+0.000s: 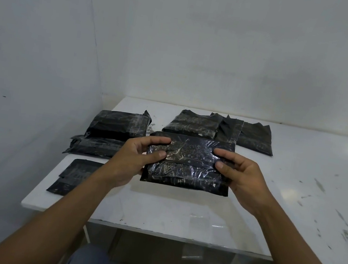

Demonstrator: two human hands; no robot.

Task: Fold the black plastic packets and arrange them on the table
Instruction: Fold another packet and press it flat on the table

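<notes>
A black plastic packet (187,168) with clear tape across it is held just above the white table (178,214), at its middle. My left hand (135,162) grips the packet's left edge, thumb on top and fingers curled over the upper edge. My right hand (240,179) grips its right edge the same way. A stack of folded packets (115,124) lies at the back left, with more packets (95,145) under it. Flat packets (72,175) lie at the front left edge. Several more packets (221,128) lie at the back centre.
White walls close in the table on the left and behind. The table's right half (319,189) is scuffed and bears nothing. The front edge of the table runs just above my knees (90,262).
</notes>
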